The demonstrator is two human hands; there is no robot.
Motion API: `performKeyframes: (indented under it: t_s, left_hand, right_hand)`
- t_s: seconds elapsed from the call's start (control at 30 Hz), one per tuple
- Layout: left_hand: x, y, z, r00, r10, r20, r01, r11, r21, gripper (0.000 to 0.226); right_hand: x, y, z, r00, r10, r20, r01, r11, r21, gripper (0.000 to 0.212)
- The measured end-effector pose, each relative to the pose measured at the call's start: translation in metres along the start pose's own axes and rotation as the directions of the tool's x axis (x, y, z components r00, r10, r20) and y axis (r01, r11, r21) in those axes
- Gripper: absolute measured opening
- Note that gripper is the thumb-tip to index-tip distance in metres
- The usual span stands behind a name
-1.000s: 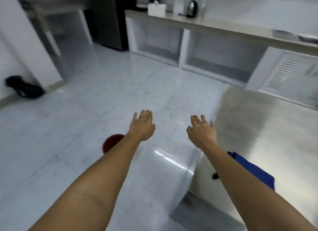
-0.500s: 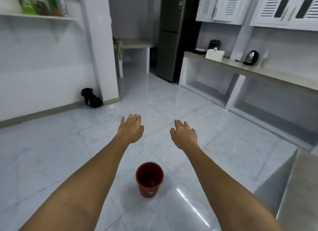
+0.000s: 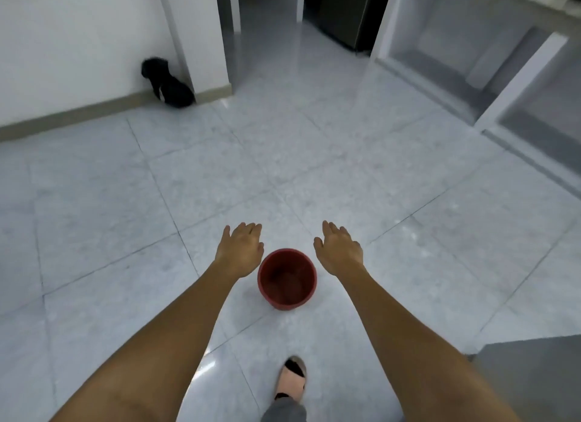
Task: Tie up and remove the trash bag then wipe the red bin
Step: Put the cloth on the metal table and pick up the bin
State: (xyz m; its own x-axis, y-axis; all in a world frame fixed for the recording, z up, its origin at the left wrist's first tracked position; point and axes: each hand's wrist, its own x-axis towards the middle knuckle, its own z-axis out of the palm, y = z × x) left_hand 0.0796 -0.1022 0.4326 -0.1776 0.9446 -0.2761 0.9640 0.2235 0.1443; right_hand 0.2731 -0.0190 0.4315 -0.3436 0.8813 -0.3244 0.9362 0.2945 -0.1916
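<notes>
A small round red bin (image 3: pixel 286 278) stands upright on the white tiled floor just ahead of me; its inside looks bare, with no bag in it. My left hand (image 3: pixel 240 248) hovers palm down just left of the bin's rim, fingers loosely extended, holding nothing. My right hand (image 3: pixel 339 248) hovers the same way just right of the rim, also holding nothing. A tied black trash bag (image 3: pixel 166 85) lies on the floor against the wall at the far left, beside a white pillar.
My foot in a sandal (image 3: pixel 290 379) is on the floor below the bin. A grey steel table corner (image 3: pixel 534 377) juts in at the lower right. White counter alcoves (image 3: pixel 490 69) line the far right; a dark fridge (image 3: pixel 342 12) stands at the back.
The view has tilted down and moved closer to the red bin. Both hands now flank the bin instead of floating above and beyond it. My foot has come into view.
</notes>
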Motion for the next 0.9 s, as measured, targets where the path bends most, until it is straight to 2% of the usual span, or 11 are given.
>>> performKeyframes:
  t_s: [0.17,0.27,0.47,0.53,0.6,0.73,0.8,0.9]
  left_hand:
    - [0.084,-0.012,0.110,0.995,0.005,0.098,-0.003,1.000,-0.016,0.049]
    - [0.140,-0.029,0.198,0.995,0.030,0.100,-0.035,0.998,0.046,0.050]
    - [0.211,-0.054,0.351,0.975,0.031,0.221,-0.052,0.995,0.089,0.061]
    - [0.222,-0.059,0.383,0.973,-0.037,0.227,0.037,0.999,0.001,0.069]
    - [0.228,-0.064,0.405,0.953,-0.119,0.278,0.172,0.969,-0.175,0.080]
    - [0.230,-0.076,0.419,0.926,-0.141,0.351,0.318,0.794,-0.519,0.082]
    - [0.220,-0.077,0.413,0.918,-0.153,0.366,0.352,0.738,-0.576,0.079]
    - [0.198,-0.074,0.401,0.933,-0.107,0.343,0.299,0.761,-0.576,0.072]
  right_hand:
    - [0.093,0.031,0.102,0.991,0.065,0.120,-0.068,0.998,0.015,0.060]
    - [0.148,0.053,0.194,0.985,0.116,0.124,-0.122,0.992,0.043,0.063]
    - [0.216,0.095,0.360,0.962,0.224,0.153,-0.240,0.966,0.096,0.075]
    - [0.225,0.103,0.394,0.949,0.267,0.168,-0.295,0.940,0.170,0.079]
    - [0.228,0.108,0.419,0.928,0.303,0.216,-0.355,0.895,0.269,0.083]
    - [0.219,0.106,0.437,0.912,0.359,0.197,-0.408,0.769,0.492,0.083]
    - [0.205,0.104,0.434,0.897,0.399,0.192,-0.435,0.713,0.550,0.080]
    - [0.172,0.102,0.428,0.864,0.452,0.222,-0.489,0.647,0.585,0.077]
